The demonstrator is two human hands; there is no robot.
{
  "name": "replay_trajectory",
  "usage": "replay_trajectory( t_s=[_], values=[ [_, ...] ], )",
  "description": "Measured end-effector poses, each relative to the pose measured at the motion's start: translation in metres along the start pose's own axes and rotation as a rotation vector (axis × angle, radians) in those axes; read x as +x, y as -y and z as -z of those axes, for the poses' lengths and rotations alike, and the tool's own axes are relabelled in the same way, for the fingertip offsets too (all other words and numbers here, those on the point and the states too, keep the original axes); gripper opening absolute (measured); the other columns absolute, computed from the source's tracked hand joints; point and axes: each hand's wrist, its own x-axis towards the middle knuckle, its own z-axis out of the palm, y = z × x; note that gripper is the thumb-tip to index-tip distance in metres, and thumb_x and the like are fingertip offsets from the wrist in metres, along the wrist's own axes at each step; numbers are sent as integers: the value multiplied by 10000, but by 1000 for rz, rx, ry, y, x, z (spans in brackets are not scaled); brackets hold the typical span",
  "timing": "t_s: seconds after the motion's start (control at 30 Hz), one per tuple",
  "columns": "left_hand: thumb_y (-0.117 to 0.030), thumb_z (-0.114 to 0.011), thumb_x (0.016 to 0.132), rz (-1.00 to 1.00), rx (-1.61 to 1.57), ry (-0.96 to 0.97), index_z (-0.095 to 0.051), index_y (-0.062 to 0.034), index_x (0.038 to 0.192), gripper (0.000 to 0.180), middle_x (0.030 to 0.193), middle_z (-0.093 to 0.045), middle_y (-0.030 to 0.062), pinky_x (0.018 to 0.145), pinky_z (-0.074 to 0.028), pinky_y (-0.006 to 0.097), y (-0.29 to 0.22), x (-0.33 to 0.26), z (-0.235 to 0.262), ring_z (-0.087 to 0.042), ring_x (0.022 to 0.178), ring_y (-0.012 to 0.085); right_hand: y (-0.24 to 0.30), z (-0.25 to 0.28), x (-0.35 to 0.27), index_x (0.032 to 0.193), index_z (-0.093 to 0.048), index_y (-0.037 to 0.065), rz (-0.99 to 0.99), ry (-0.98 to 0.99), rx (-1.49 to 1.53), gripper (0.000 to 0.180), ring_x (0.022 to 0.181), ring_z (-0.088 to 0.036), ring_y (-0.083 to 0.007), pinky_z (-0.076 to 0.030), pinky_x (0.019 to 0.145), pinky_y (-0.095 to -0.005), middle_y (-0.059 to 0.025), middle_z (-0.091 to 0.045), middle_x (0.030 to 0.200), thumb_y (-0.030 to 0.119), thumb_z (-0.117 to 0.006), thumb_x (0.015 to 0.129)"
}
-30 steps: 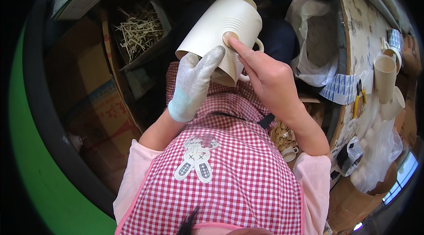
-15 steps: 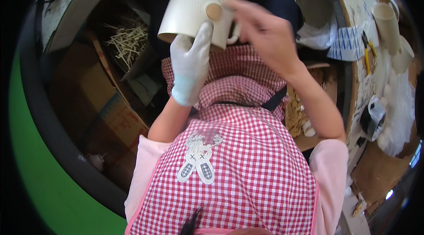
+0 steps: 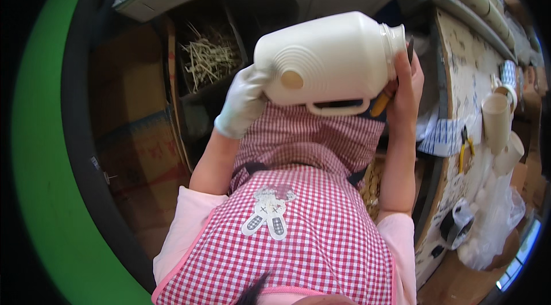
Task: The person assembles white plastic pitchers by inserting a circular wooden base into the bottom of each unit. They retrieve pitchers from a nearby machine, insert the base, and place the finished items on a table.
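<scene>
White jug (image 3: 330,55) turned sideways; right hand (image 3: 405,84) now holds orange-handled tool (image 3: 380,104).

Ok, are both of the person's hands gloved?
No, the left hand wears a white glove, while the right hand is bare.

You have room nearest you, before the white jug (image 3: 338,47).
Between your arms (image 3: 215,164), the apron (image 3: 321,207) side lies open; left of the jug, piled sticks (image 3: 209,61) block you, right of it the table (image 3: 466,90).
</scene>
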Motion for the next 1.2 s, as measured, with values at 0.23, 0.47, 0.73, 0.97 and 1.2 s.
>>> replay_trajectory(
  t_s=[0.23, 0.47, 0.73, 0.97, 1.2],
  values=[
    [-406, -720, 951, -94, 333, 37, -473, -10, 1476, 703, 1565, -445, 147, 1097, -488, 449, -48, 8, 46, -549, 1333, 311, 36, -40, 39, 1263, -626, 51, -290, 274, 273, 546, 685, -516, -41, -389, 586, -216, -14, -639, 946, 541, -472, 1078],
    [-414, -702, 958, -800, 644, -445, -448, 3, 1489, 721, 1508, -494, 197, 1061, -502, 471, -233, 73, 103, -590, 1266, 339, 4, 249, 184, 1429, -550, 22, 283, -481, -1469, 491, 1267, -544, -426, -411, 1100, -496, -259, -613, 1326, 363, -470, 1085],
    [-423, -681, 967, -675, 880, -458, -420, 18, 1503, 742, 1443, -549, 255, 1020, -519, 495, -375, 221, 180, -638, 1188, 371, -95, 488, 177, 1382, -573, -1, -195, -459, -1812, 499, 1228, -572, -493, -441, 1071, -519, -337, -552, 1360, 329, -549, 1009],
    [-431, -663, 975, -580, 895, -436, -396, 31, 1516, 760, 1386, -597, 305, 984, -533, 517, -360, 263, 212, -679, 1120, 399, -40, 412, 134, 1388, -628, 71, 419, -619, -1674, 426, 1372, -494, -340, -392, 1143, -461, -175, -564, 1443, 255, -657, 1004],
    [-349, -524, 1073, -753, 901, -608, -588, 37, 1375, 494, 1339, -646, 137, 1080, -434, 320, -314, 207, 181, -583, 1263, 225, -1, 287, 114, 1381, -640, 78, 667, -551, -1519, 393, 1369, -500, -332, -406, 1132, -445, -165, -572, 1447, 243, -633, 1025]
  ],
)
